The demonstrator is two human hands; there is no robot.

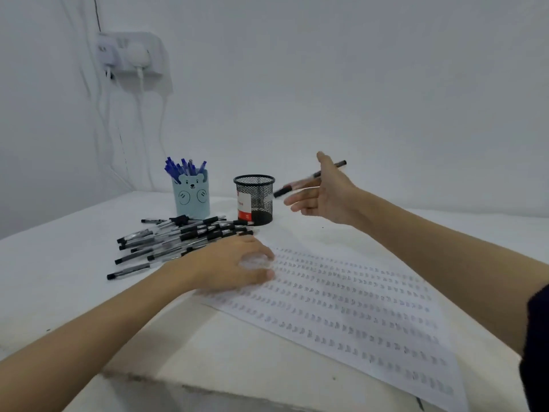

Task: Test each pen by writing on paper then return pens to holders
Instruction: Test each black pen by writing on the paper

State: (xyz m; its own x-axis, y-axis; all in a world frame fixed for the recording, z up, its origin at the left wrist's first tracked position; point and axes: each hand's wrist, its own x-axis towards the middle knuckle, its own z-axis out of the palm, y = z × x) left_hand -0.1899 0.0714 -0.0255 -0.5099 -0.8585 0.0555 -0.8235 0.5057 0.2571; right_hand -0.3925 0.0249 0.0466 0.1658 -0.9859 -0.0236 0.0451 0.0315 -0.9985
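The right hand (325,194) is raised above the white table (59,263), just to the right of the black mesh holder (255,199), and it holds a black pen (309,178) loosely between thumb and fingers, the other fingers spread and relaxed. The pen lies slanted, its tip end pointing down toward the rim of the mesh holder and its back end sticking up past the thumb; it is blurred, so I cannot tell whether the tip touches the holder. The left hand (237,264) rests palm down on the upper left corner of the sheet of paper (356,316), fingers straight and pressing flat, holding nothing. The paper is covered with rows of small pen marks and runs off toward the near right edge of the table. Just beyond the left hand lies a heap of black pens (175,242), touching one another. Behind the heap stands a pale blue bear-faced holder (192,197) full of blue pens (182,169), to the left of the mesh holder.
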